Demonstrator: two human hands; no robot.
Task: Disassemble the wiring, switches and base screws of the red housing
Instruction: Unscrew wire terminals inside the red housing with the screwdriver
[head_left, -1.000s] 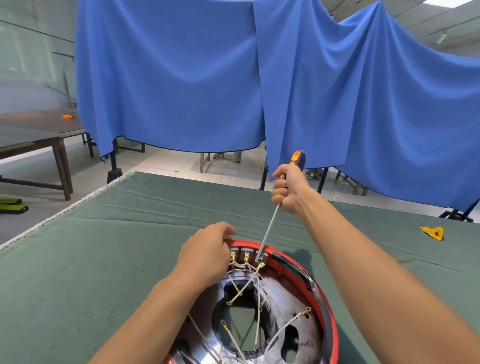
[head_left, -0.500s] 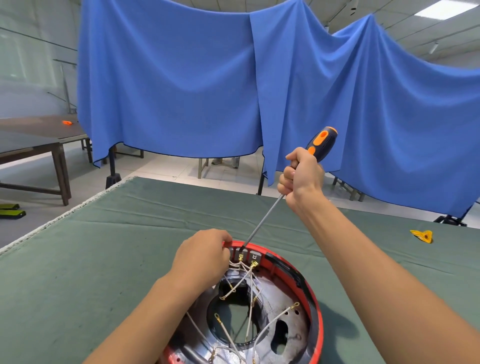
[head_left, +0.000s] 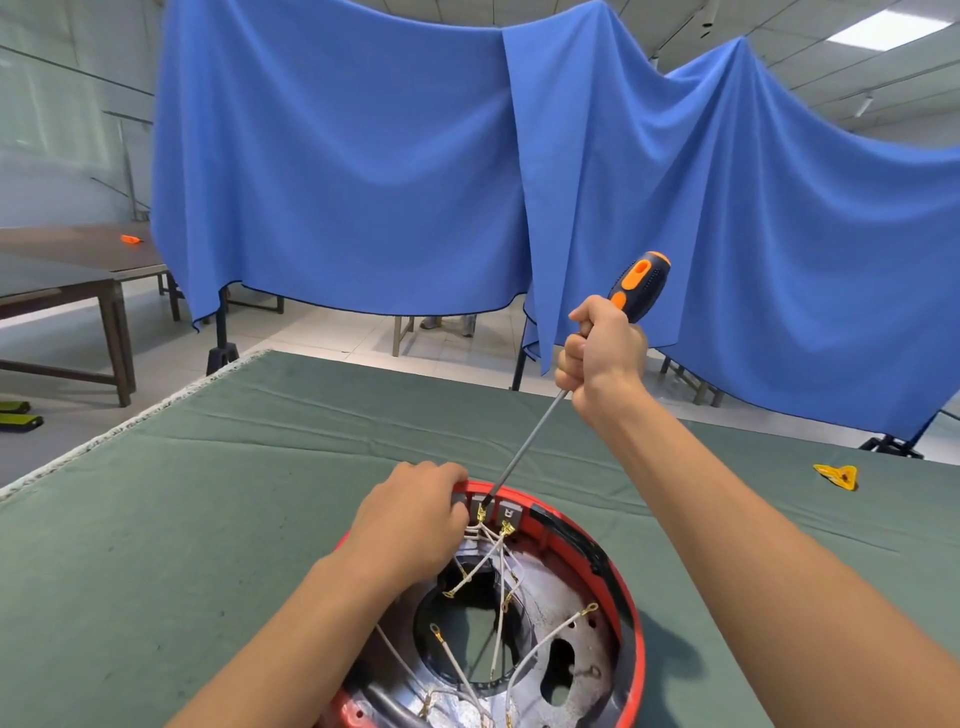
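Observation:
The round red housing (head_left: 618, 577) lies open side up on the green table cover, near the bottom middle. Inside it are a metal base plate and several white wires (head_left: 540, 636) with gold terminals. Grey switch blocks (head_left: 508, 512) sit along its far rim. My left hand (head_left: 410, 514) grips that far rim, its fingers curled over the edge beside the switches. My right hand (head_left: 602, 358) holds a long screwdriver (head_left: 636, 286) by its orange and black handle. The shaft slants down and left, and its tip rests at the switch terminals.
The green table cover (head_left: 208, 519) spreads around the housing. A small yellow piece (head_left: 836, 475) lies at the right. Blue cloth (head_left: 363, 182) hangs behind the table. Brown tables (head_left: 62, 291) stand at the far left, with floor between.
My right hand rose and tilted the screwdriver handle to the right, while the tip shifted left along the switch row. The left hand stayed on the rim. The view tilted up slightly.

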